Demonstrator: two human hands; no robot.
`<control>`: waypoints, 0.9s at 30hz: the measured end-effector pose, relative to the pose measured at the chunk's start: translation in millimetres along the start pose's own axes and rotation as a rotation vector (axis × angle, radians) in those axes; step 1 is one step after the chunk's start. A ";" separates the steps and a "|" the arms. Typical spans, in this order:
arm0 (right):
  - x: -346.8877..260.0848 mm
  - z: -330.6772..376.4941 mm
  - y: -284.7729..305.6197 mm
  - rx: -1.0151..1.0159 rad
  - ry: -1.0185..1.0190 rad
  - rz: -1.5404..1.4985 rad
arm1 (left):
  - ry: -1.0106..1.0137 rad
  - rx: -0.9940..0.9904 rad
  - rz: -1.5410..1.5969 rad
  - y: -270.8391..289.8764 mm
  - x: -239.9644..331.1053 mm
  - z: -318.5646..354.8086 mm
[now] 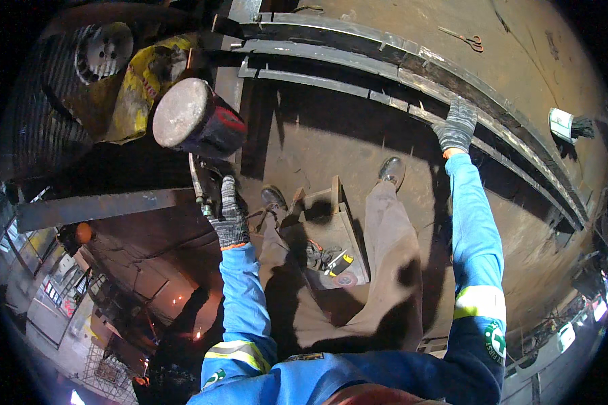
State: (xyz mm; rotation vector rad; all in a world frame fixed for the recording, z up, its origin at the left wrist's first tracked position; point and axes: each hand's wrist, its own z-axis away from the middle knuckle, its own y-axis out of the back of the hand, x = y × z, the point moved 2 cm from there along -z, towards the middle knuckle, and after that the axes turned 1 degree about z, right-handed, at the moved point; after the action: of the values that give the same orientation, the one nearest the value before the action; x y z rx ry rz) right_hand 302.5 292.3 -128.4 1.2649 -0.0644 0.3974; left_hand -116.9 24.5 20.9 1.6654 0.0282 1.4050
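My left hand (230, 214), in a grey striped glove, is closed at a curved metal clamp-like tool (197, 179). Its exact kind is hard to make out, and part of it hides behind the fingers. Just beyond stands a dark bucket-shaped container (213, 128) with a pale round top and a red patch. My right hand (458, 125), gloved the same way, lies with fingers stretched out on the long curved metal bars (358, 59). These bars run side by side across the far side and bend down to the right.
Between my legs a low wooden stool (350, 233) carries a yellow-and-black tool (341, 264) and dark gloves. Orange-handled scissors (476, 44) lie at far right, near a bristled white-and-black item (567, 127). At left are a yellow sack (138, 88), a round disc (105, 50) and a steel beam (101, 208).
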 end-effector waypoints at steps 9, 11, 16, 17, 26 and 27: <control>-14.9 3.8 3.6 -0.009 -0.117 0.142 | 0.323 -0.019 0.218 -7.6 -24.3 -4.5; -17.6 5.8 8.3 -0.011 -0.095 0.137 | 0.496 0.139 0.401 -16.7 -21.0 -2.5; -6.6 2.6 7.1 0.028 -0.087 0.099 | 0.291 0.052 0.370 -56.7 -9.6 8.8; -8.9 0.1 9.0 0.006 -0.092 0.098 | 0.149 0.027 0.361 -61.0 0.7 13.1; -12.7 -11.1 28.8 -0.102 -0.090 0.042 | -0.245 -0.397 -0.001 -69.3 33.1 44.0; -13.5 -13.6 31.5 -0.121 -0.082 0.046 | -0.223 -0.360 0.130 -73.8 30.7 45.6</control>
State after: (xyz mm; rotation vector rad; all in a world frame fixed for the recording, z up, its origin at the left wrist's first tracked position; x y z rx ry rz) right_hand 277.4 309.2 -107.4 1.1616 -0.1851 0.3756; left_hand -32.5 55.3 0.9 1.5288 -0.4418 1.2243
